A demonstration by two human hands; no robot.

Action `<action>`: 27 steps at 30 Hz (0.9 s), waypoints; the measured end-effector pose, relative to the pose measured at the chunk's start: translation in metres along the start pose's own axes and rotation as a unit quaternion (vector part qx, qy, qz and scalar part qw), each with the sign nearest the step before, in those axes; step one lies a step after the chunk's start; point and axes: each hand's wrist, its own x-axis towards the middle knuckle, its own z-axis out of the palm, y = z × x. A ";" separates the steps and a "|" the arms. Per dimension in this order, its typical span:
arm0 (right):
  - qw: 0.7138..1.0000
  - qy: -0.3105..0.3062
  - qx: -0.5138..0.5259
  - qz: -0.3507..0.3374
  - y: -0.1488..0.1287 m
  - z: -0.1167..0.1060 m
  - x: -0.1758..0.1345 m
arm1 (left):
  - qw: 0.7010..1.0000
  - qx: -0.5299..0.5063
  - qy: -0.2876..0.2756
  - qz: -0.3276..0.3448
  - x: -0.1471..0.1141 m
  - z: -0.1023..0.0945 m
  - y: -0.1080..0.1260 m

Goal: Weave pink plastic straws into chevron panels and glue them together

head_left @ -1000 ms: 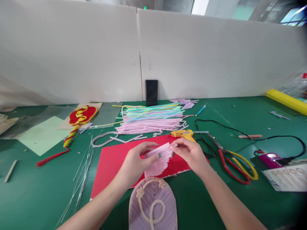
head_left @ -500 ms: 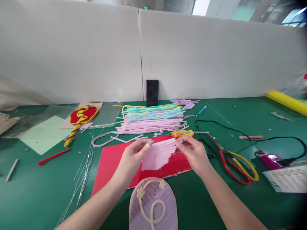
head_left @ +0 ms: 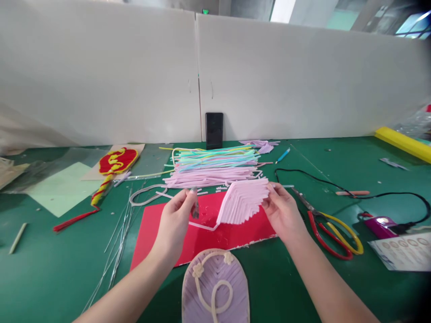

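From where I stood, the right hand (head_left: 283,211) pinched the ribbed pink piece (head_left: 244,202) by its edge above the red board (head_left: 158,233); the left hand (head_left: 175,220) curled near 1 pink strip (head_left: 204,226), its grip unclear to me.

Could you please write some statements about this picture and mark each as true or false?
1. The right hand holds the pink, ridged, leaf-shaped piece. True.
2. The black rectangular phone lies flat on its back. False: it stands upright in front of the tall white panel.
3. The metal scissors with red and yellow handles lie right of the red rectangular sheet. True.
4. The red-and-yellow tasselled fan lies right of the pile of thin pastel strips. False: it lies left of them.
5. The lilac oval piece bears a looped cream cord. True.
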 end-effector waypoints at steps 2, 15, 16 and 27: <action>0.999 0.030 0.023 -0.010 -0.001 -0.003 0.003 | 1.000 0.020 -0.007 -0.003 -0.002 0.001 0.002; 0.989 0.127 0.050 -0.050 -0.004 -0.010 0.012 | 0.999 0.015 0.022 0.028 0.006 0.006 -0.005; 0.989 0.126 0.053 -0.047 -0.004 -0.009 0.012 | 0.999 0.011 0.017 0.027 0.006 0.006 -0.006; 0.993 0.104 0.031 -0.047 -0.001 -0.011 0.012 | 0.999 0.027 -0.015 0.033 0.005 0.004 -0.006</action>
